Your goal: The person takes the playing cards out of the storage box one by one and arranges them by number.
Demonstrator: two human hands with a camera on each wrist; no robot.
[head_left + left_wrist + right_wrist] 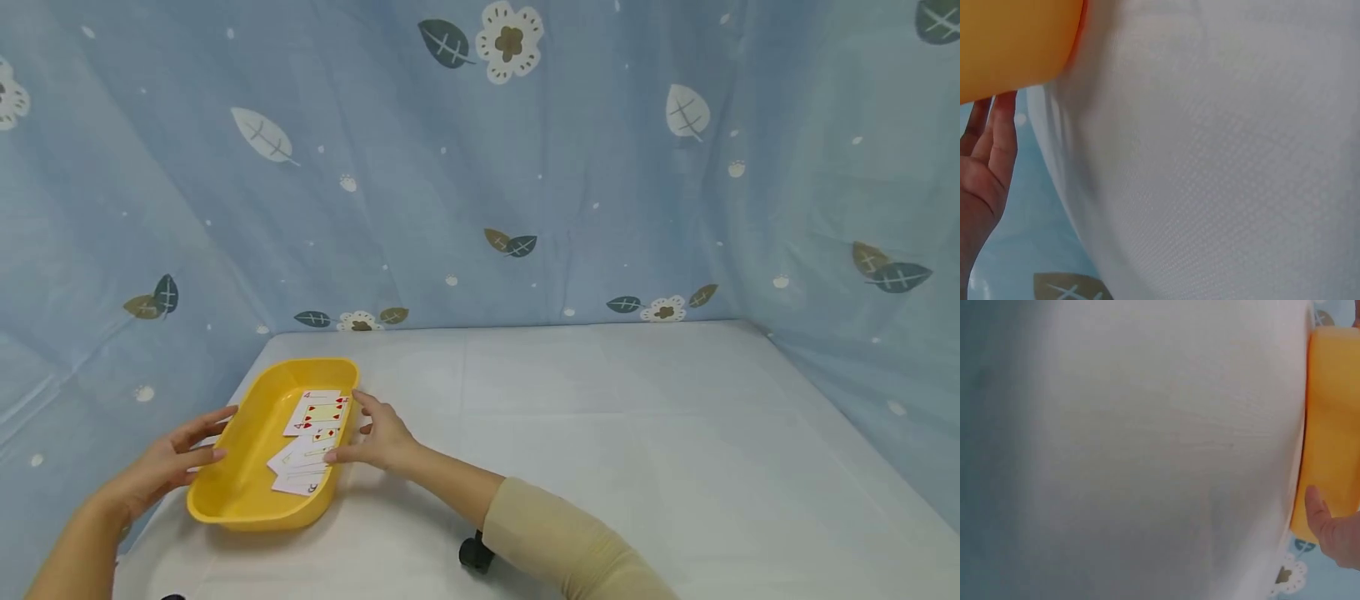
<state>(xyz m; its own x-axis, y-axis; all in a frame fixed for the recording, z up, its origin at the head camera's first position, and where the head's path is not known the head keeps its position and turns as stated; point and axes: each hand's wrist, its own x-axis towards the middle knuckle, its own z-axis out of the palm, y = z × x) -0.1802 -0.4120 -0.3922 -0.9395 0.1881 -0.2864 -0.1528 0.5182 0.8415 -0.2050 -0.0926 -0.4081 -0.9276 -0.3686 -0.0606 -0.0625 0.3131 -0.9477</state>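
While both hands flank it, one shallow, rounded-rectangular yellow plastic tray sits between them on the white cloth-covered table. Left hand: fingers straight and slightly spread, tips at the tray's near-left rim; the left wrist view shows fingertips against the tray's outer wall, gripping nothing. Right hand: fingers relaxed and apart, thumb at the tray's right rim, fingertips near its far right corner; the right wrist view shows the thumb lying on the yellow wall. Contents, just left of the right hand's thumb: several white playing cards, face up and overlapping, the topmost bearing red hearts. Beige long sleeve covers the right forearm. Backdrop beyond both hands: pale blue curtain with leaf and flower print.
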